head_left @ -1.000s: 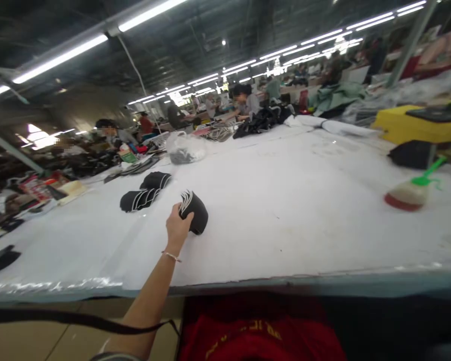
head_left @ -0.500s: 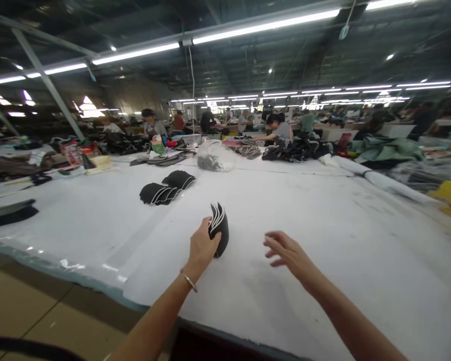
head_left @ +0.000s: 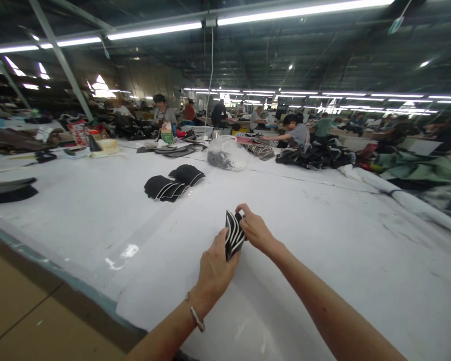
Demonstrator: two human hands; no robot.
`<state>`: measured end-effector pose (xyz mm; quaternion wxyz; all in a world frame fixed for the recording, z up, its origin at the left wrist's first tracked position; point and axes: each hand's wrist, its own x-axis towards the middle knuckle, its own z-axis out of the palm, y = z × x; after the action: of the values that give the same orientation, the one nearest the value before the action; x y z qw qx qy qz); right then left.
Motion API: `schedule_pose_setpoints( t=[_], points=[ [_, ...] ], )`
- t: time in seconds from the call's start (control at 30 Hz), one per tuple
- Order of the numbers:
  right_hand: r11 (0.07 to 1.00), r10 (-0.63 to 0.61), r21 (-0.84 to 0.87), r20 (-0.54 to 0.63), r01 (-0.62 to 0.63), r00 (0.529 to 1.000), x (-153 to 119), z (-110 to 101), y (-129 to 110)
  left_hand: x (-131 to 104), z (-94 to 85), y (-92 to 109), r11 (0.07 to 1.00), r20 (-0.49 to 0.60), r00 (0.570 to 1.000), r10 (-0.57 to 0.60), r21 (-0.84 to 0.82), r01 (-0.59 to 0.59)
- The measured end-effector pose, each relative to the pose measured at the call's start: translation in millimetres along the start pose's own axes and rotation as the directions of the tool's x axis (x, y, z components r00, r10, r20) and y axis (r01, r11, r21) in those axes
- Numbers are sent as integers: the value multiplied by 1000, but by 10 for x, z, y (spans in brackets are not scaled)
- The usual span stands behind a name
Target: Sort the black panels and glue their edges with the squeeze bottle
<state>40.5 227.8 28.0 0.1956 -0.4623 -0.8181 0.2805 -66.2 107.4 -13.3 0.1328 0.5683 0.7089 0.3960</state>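
The left hand [head_left: 217,265] is clamped around the near left side of a small stack of black pieces with white edges [head_left: 233,235], tilted over the near middle of the white table [head_left: 308,250]. The right hand [head_left: 257,231] grips the stack's upper right side with its fingertips — the two hands are close together, with the stack between them. Farther off to the left lie more black pieces [head_left: 175,186], fanned out; beyond them, toward the right, sits a clear plastic bag [head_left: 227,153].
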Motion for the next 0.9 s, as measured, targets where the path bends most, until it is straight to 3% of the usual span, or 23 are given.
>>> schedule_pose_setpoints(
  t=[0.23,0.47,0.67,0.77,0.9],
  points=[
    [997,54,-65,58,-50,997,62,23,-91,5,29,-25,999,-8,999,-46,-24,46],
    [971,140,-205,55,-126,989,145,11,-114,5,-132,-28,990,83,992,-93,-100,101],
    [986,56,-163,119,-36,991,79,8,-165,83,-250,-246,976,69,982,-177,-119,184],
    [984,9,-178,158,20,987,92,29,-181,84,-203,-226,983,79,986,-145,-99,152],
    [956,34,-294,174,19,984,147,61,-182,36,-75,-27,999,108,994,-27,-39,32]
  ],
)
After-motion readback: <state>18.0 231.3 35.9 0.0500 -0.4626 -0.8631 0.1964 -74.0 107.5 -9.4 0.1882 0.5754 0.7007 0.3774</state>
